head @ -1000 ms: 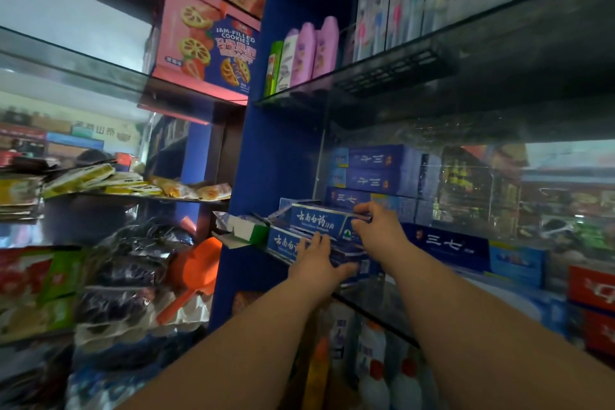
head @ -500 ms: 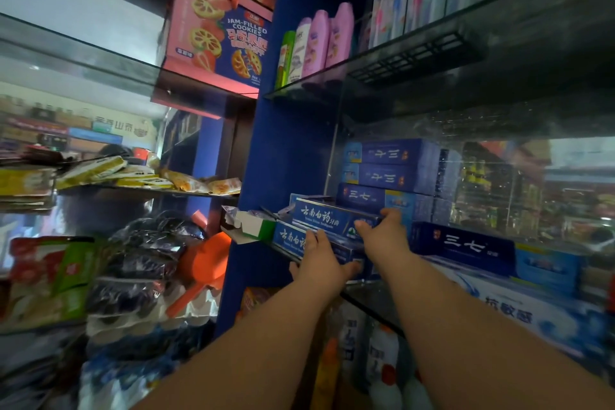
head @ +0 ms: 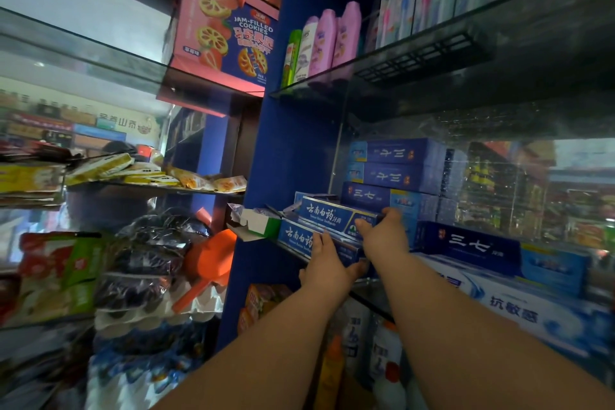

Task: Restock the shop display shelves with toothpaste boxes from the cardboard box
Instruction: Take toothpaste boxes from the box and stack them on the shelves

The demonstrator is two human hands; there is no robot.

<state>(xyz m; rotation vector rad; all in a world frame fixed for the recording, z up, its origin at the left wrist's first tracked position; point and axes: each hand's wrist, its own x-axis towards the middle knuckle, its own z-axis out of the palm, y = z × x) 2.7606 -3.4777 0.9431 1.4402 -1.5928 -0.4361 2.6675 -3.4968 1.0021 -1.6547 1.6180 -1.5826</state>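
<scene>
Two light blue toothpaste boxes are stacked at the left end of a glass shelf (head: 369, 291). My right hand (head: 382, 235) grips the right end of the top toothpaste box (head: 327, 215), thumb on its front and fingers over its top. My left hand (head: 327, 265) rests just below, against the front of the lower toothpaste box (head: 296, 236), with fingers straight and thumb stretched right along the shelf edge. The cardboard box is out of view.
Dark blue toothpaste boxes (head: 396, 173) are stacked behind, one more (head: 466, 243) lies to the right, and long white-blue boxes (head: 519, 306) sit at the front right. A small green-white carton (head: 263, 223) lies at the shelf's left end. Shampoo bottles (head: 327, 40) stand above, cleaner bottles (head: 382, 359) below, snack bags left.
Both hands stay on the two stacked boxes. My right thumb has come round onto the top box's front. The view has swung a little to the left.
</scene>
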